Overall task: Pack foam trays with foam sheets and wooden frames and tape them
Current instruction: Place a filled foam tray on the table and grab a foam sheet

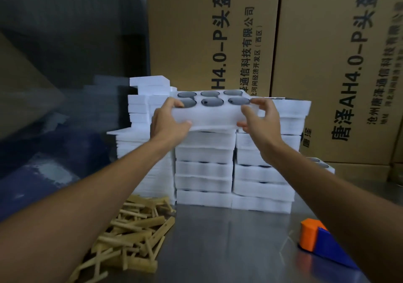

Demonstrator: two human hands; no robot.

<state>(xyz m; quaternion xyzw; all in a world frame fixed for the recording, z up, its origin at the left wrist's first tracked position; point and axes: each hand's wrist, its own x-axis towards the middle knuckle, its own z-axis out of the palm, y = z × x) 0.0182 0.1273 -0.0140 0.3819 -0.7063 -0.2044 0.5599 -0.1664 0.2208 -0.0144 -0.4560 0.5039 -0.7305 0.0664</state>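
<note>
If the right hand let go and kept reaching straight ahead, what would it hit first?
Probably the rear white foam stack just beyond the right hand, which grips the foam tray. The cardboard boxes stand further back, though depth is hard to judge.

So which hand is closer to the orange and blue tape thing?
The right hand. It grips the right end of the foam tray, and the tape dispenser sits on the table below that side. The left hand grips the tray's left end, farther away.

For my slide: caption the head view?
Both hands grip a foam tray atop stacked trays.
</note>
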